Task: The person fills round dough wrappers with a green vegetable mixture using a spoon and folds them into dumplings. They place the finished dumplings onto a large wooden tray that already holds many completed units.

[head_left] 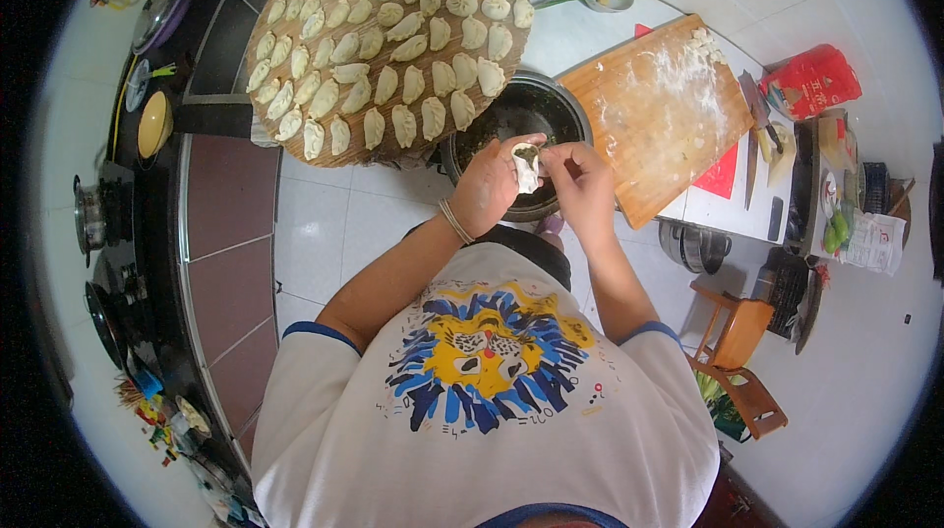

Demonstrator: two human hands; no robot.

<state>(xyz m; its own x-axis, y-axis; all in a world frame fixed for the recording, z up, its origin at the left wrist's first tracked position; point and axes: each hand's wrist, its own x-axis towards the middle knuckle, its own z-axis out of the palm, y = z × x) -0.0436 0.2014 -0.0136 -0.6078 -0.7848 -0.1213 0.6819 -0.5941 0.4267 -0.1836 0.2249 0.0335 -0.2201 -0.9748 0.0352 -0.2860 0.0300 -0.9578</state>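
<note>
Between my two hands is a dumpling (527, 172), a white wrapper with dark green filling showing at its top. My left hand (489, 184) cradles it, fingers curled around its far side. The fingertips of my right hand (578, 184) pinch at the wrapper's right edge. Below and beyond my hands stands a large metal pot (580, 113) with dark green remains inside. Rows of folded dumplings cover a round wooden board (379, 149) at the far left.
A floured wooden cutting board (654, 125) lies on the white table at the right, with dough scraps (704, 44) at its far corner. A knife (753, 166) rests beside it. Behind stands a red bag (812, 82). A wooden chair (737, 331) is at the lower right, a dark stove counter at the left.
</note>
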